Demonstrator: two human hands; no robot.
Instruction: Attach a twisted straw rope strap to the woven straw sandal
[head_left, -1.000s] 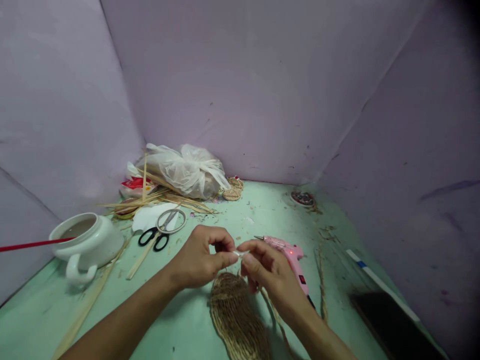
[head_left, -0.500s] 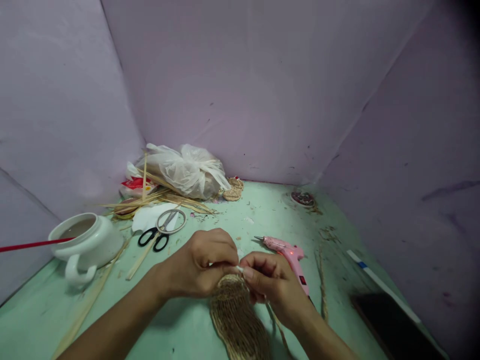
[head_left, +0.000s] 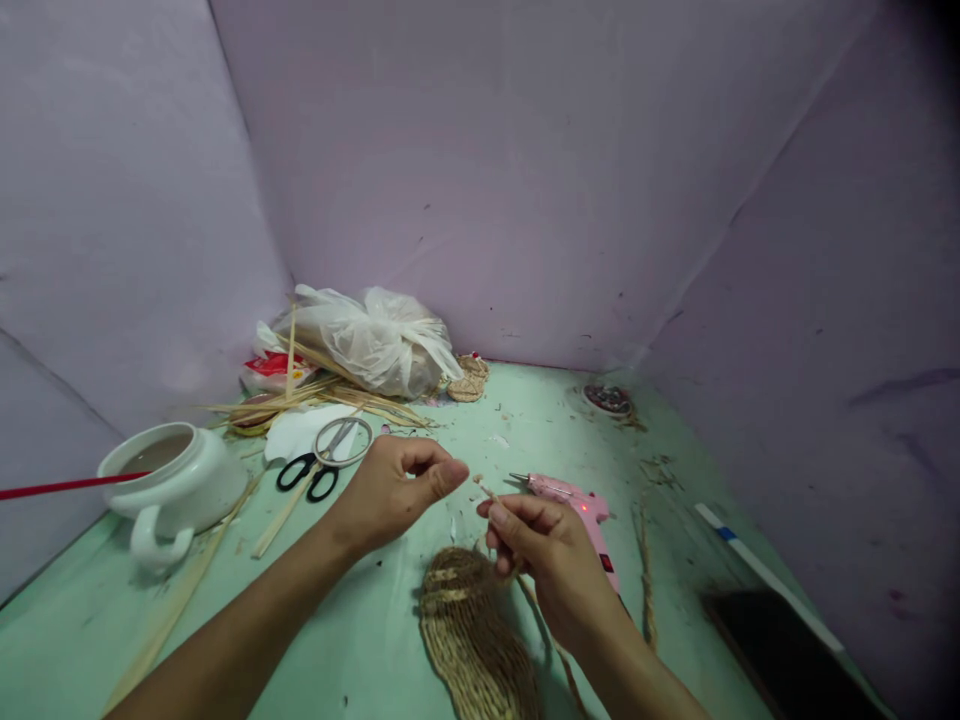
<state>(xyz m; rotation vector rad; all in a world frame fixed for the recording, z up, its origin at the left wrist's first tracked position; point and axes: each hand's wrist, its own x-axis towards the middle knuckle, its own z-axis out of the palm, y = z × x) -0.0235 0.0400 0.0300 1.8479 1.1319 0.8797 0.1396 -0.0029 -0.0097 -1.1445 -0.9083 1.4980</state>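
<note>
Trailing under the right hand (head_left: 541, 555), straw strand (head_left: 491, 493), lower end hidden.

Two hands are in view, the left hand (head_left: 390, 492) and the right hand (head_left: 541, 555); one woven straw piece (head_left: 469, 635) lies on the table below them; one pink glue gun (head_left: 581, 520); one pair of scissors (head_left: 324, 458); one white pot (head_left: 174, 482) with one red stick (head_left: 67, 488) in it; one plastic bag (head_left: 371, 342); one small woven piece (head_left: 467, 378) beside the bag; one loose bundle of straw strips (head_left: 322, 395), too many to count; one white strip (head_left: 765, 575) at the right.
</note>
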